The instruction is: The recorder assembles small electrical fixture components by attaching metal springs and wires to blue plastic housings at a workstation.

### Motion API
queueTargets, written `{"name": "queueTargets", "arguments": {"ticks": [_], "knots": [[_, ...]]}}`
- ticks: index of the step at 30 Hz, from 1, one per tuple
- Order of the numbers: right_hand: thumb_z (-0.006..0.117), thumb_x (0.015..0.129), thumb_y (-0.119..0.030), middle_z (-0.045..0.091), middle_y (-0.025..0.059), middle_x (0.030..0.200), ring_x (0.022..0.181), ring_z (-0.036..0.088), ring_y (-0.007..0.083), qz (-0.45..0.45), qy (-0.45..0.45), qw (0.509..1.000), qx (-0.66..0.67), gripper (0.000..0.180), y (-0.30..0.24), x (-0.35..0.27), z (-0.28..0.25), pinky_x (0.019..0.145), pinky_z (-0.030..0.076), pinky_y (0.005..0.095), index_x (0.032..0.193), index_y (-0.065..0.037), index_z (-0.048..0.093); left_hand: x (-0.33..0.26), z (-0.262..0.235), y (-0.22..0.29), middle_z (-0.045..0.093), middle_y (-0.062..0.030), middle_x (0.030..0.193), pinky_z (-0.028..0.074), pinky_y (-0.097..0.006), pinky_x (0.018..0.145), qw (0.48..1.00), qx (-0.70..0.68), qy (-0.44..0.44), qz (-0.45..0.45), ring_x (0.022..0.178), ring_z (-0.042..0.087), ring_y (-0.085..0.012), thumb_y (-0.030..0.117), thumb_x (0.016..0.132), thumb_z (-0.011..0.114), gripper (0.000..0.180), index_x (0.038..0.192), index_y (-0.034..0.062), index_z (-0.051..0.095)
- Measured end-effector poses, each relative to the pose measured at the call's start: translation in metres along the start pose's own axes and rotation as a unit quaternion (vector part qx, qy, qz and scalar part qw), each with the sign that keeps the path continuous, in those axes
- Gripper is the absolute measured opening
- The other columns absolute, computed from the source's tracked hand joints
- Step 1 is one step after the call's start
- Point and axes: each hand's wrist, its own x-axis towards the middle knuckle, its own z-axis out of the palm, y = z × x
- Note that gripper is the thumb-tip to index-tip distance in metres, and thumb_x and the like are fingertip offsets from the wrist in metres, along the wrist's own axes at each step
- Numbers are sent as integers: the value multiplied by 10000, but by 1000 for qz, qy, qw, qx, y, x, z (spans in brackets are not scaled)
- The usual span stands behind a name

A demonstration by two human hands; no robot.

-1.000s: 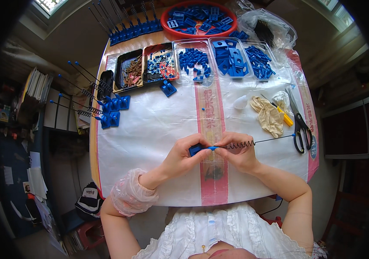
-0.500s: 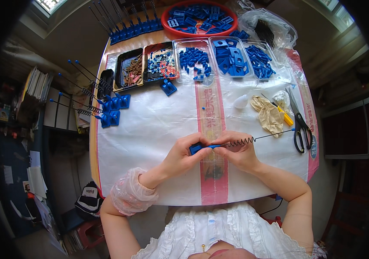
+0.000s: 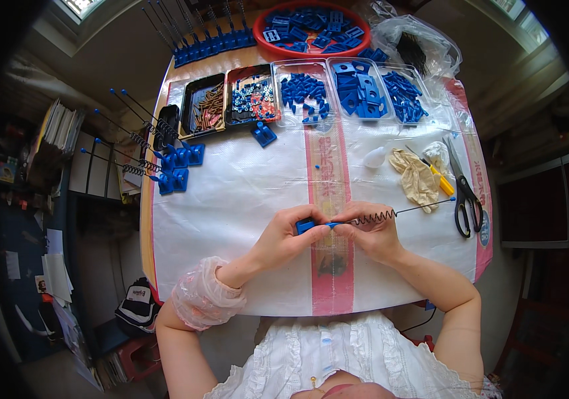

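Over the table [image 3: 231, 199], both hands still grip the spring rod [image 3: 391, 214], unmoved.

Black-handled scissors [image 3: 463, 199] laid at right table edge, beige gloves [image 3: 417, 176] just beside. Red round tray [image 3: 258, 26] of blue parts set at far edge. Clear trays [image 3: 328, 64] of blue pieces ranged in row. Finished blue-based rods [image 3: 165, 166] grouped at left.

My left hand [image 3: 291, 236] grips a glossy blue plastic block [image 3: 304, 226]; my right hand [image 3: 372, 233] pinches a dark coiled metal spring [image 3: 372, 217] on thin wire. Smooth white plastic sheet [image 3: 231, 199] beneath; matt cloth glove [image 3: 417, 178].
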Motion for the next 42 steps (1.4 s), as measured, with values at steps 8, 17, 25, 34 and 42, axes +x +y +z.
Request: {"name": "queueTargets", "arguments": {"ticks": [8,17,25,34,42], "knots": [[760,842,26,697,25,855,778,592,69,-10,6,1000,-2,150,3,0,0,685,465,226,988,-5,760,0,0,0,608,40,857,436,-195,662,1000,-6,1,-11,778,526,-22,131,950,682,140,1006,4,666],[734,853,60,701,61,933,878,644,105,20,16,998,61,171,-1,2,2,750,517,257,1022,30,732,0,0,0,601,51,855,389,-192,639,1000,-20,19,-4,761,494,-12,138,948,687,140,1010,12,675],[697,859,103,690,81,956,881,645,128,-21,34,997,69,128,12,0,-6,760,525,275,974,49,707,0,-1,1,586,61,843,368,-193,641,999,-16,26,-8,757,472,-9,143,949,688,143,1009,14,677],[693,846,104,698,83,897,812,658,128,6,57,994,88,116,4,0,-3,734,541,270,947,52,717,-1,-1,2,590,59,836,371,-195,634,999,-23,20,-19,749,475,-9,144,948,686,143,1011,16,678],[696,841,102,700,85,883,804,660,128,2,52,995,89,112,4,0,-4,728,540,270,937,50,719,0,0,1,597,58,839,366,-192,622,999,-36,20,-7,738,474,-6,145,948,686,143,1013,18,682]]}}
